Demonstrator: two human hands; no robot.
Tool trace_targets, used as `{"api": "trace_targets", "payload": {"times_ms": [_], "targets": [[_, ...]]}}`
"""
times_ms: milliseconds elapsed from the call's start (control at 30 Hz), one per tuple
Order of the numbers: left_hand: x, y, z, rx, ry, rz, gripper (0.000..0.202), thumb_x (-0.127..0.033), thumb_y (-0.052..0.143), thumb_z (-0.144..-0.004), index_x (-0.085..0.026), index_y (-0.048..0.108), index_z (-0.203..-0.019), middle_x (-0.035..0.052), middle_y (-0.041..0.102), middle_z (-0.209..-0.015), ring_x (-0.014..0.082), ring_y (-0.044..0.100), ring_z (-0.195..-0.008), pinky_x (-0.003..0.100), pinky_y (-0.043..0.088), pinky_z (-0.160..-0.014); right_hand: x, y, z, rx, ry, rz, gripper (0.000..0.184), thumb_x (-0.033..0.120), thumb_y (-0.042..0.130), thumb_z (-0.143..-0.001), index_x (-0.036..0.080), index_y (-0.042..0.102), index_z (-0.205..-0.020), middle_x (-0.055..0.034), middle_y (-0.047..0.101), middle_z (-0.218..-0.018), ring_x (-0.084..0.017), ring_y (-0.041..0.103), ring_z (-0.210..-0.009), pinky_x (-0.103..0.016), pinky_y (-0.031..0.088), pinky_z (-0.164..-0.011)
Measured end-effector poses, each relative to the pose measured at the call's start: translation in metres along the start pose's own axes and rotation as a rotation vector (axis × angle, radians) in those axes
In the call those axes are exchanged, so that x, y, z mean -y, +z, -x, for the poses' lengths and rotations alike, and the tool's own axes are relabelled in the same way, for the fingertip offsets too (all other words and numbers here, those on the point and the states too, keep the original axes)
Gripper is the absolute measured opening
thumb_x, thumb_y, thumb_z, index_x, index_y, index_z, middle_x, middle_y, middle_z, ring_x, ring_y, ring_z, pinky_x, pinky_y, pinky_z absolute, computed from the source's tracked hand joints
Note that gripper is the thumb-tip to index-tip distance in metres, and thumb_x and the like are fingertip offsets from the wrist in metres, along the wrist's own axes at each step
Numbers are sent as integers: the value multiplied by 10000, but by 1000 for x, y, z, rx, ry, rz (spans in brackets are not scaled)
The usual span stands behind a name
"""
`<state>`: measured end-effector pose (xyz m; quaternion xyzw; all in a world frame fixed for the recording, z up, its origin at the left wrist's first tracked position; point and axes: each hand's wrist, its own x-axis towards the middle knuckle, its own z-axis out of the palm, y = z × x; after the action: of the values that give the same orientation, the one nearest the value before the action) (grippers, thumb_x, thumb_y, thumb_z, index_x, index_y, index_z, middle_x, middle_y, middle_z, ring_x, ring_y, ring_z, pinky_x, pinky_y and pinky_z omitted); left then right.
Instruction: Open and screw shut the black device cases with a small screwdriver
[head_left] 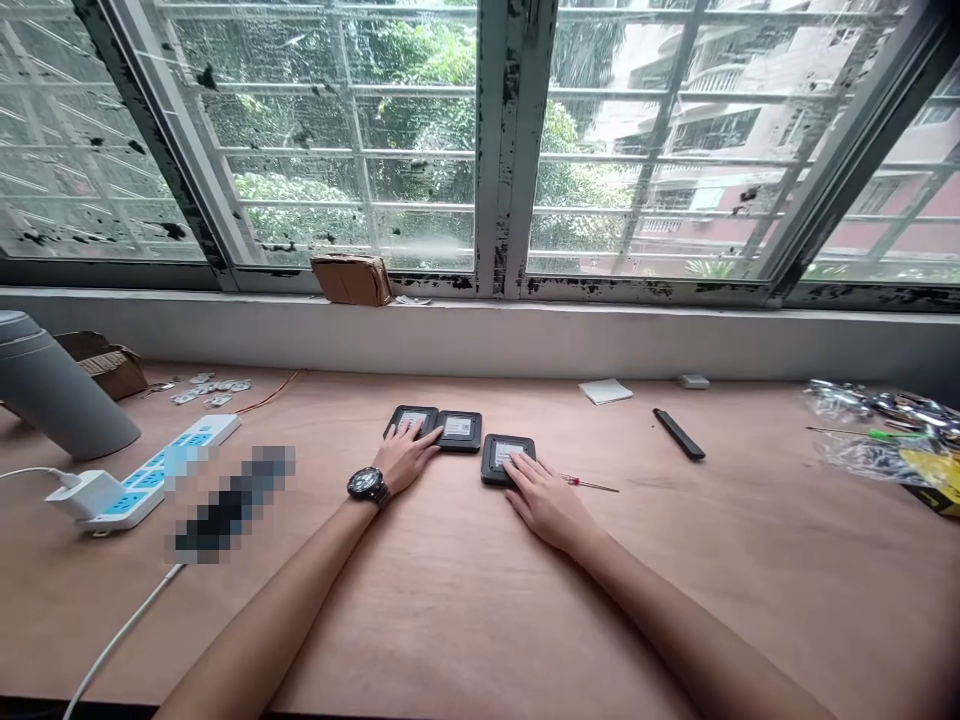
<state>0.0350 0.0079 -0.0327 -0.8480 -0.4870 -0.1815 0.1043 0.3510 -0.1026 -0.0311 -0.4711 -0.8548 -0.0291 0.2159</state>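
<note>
Three flat black squarish cases with pale labels lie on the tabletop. My left hand (pixel 405 456), with a black watch at the wrist, rests with fingers spread on the left case (pixel 424 411); its thumb reaches the edge of the middle case (pixel 469 432), which sits right beside it. A small gap to the right is the third case (pixel 491 465). Over its right side lies my right hand (pixel 549 500), fingers stretched out and flat. A thin screwdriver (pixel 600 487) with a red handle pokes out just beyond this hand, its near end partly hidden.
At left are a power strip (pixel 214 430) with a white plug, a blurred-out object (pixel 225 510) on a white cable, and a grey cylinder (pixel 60 385). A black bar (pixel 679 434), white paper (pixel 604 391) and plastic bags (pixel 862 460) lie right. Behind runs the window wall (pixel 525 345).
</note>
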Motion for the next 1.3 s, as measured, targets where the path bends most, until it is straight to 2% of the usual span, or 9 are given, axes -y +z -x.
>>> {"api": "trace_targets", "payload": {"times_ms": [267, 533, 633, 733, 833, 933, 1000, 1133, 1300], "targets": [[-48, 15, -23, 20, -8, 28, 437, -404, 441, -1041, -377, 501, -1472, 120, 478, -1531, 419, 415, -1404, 656, 314, -1098, 53, -31, 73, 108, -55, -86, 634, 370, 505, -1014, 267, 282, -1599, -84, 342, -1621, -306, 339, -1493, -530, 358, -1198], [-91, 31, -41, 4, 17, 125, 459, -348, 429, -1037, -333, 483, -1493, 125, 434, -1565, 420, 361, -1445, 665, 250, -1135, 73, -42, 90, 121, -46, -128, 634, 361, 537, -998, 289, 315, -1587, -69, 388, -1600, -316, 370, -1476, -530, 370, -1182], [-95, 25, -36, -29, 51, 176, 499, -328, 414, -1045, -305, 398, -1543, 110, 421, -1577, 353, 348, -1470, 610, 212, -1188, 57, -46, 76, 124, -88, -108, 558, 377, 519, -1012, 302, 394, -1551, -70, 478, -1550, -306, 476, -1403, -514, 394, -1154], [-93, 12, -25, -62, 85, 233, 474, -324, 377, -1064, -265, 416, -1533, 102, 438, -1567, 314, 345, -1478, 586, 197, -1210, 18, -53, 48, 19, -43, -77, 434, 372, 466, -1036, 280, 529, -1455, -90, 620, -1411, -294, 592, -1256, -496, 446, -1082], [-89, -5, -8, -71, 123, 295, 421, -342, 337, -1084, -237, 548, -1432, 92, 528, -1498, 270, 448, -1413, 541, 290, -1194, -27, -57, 22, -139, 134, -62, 386, 396, 488, -1021, 235, 617, -1347, -121, 707, -1210, -300, 635, -1126, -474, 496, -985], [-89, -23, 17, -56, 184, 357, 400, -426, 409, -1067, -261, 598, -1378, 60, 594, -1430, 222, 553, -1307, 436, 424, -1129, -55, -52, 14, -140, 210, -87, 334, 439, 550, -982, 234, 690, -1205, -104, 721, -1094, -285, 655, -1041, -436, 523, -914], [-95, -35, 36, -21, 263, 434, 499, -534, 540, -995, -265, 567, -1415, 77, 581, -1438, 250, 553, -1300, 428, 453, -1104, -62, -45, 18, -77, 210, -124, 299, 454, 571, -967, 242, 727, -1108, -93, 712, -1098, -263, 662, -1017, -401, 528, -893], [-117, -51, 64, 88, 372, 467, 869, -732, 682, -800, -264, 469, -1500, 131, 486, -1517, 351, 490, -1353, 547, 375, -1153, -64, -36, 30, 0, 220, -187, 266, 476, 614, -937, 253, 750, -984, -74, 697, -1094, -238, 668, -976, -360, 534, -846], [-144, -49, 76, 105, 333, 427, 833, -699, 650, -843, -211, 478, -1495, 175, 459, -1526, 382, 482, -1356, 554, 406, -1129, -64, -36, 31, -16, 266, -173, 254, 448, 585, -958, 246, 719, -881, -60, 706, -1013, -233, 661, -918, -362, 523, -811]]}}
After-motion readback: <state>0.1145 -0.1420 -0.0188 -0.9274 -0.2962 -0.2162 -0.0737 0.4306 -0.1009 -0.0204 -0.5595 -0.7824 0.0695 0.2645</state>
